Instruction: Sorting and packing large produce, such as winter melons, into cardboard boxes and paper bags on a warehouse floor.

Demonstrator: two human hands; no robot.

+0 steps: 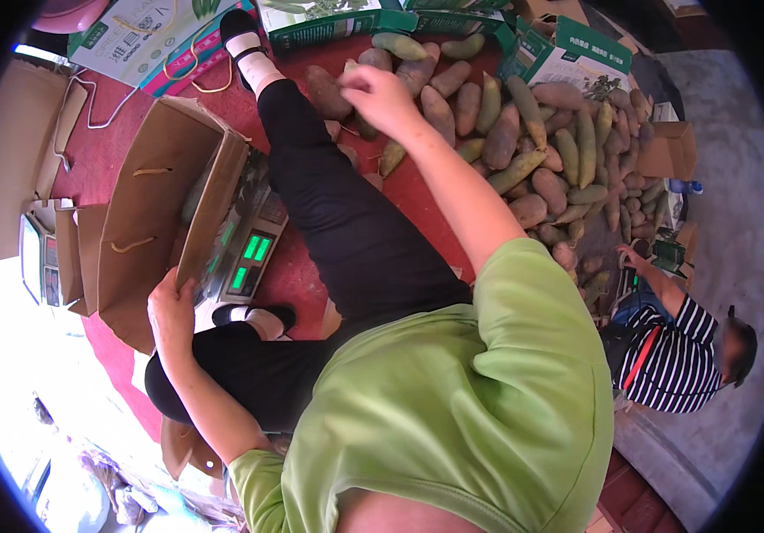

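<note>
My left hand (171,311) grips the near edge of an open brown cardboard box (144,240) with yellow cord handles. The box stands on a digital scale (249,258) with green lit digits; its inside is mostly hidden. My right arm stretches across my leg to the far side. There my right hand (380,96), fingers curled, is over the edge of a heap of long brown and green vegetables (506,133). Beside its fingertips lies a thick brown vegetable (325,92). Whatever is between those fingers, I cannot make out.
Green and white printed cartons (573,58) line the far side, with another printed box (146,40) at far left. All this lies on a red mat (120,124). A second scale (40,258) stands left. On the right, a person in a striped shirt (670,364) works by the heap.
</note>
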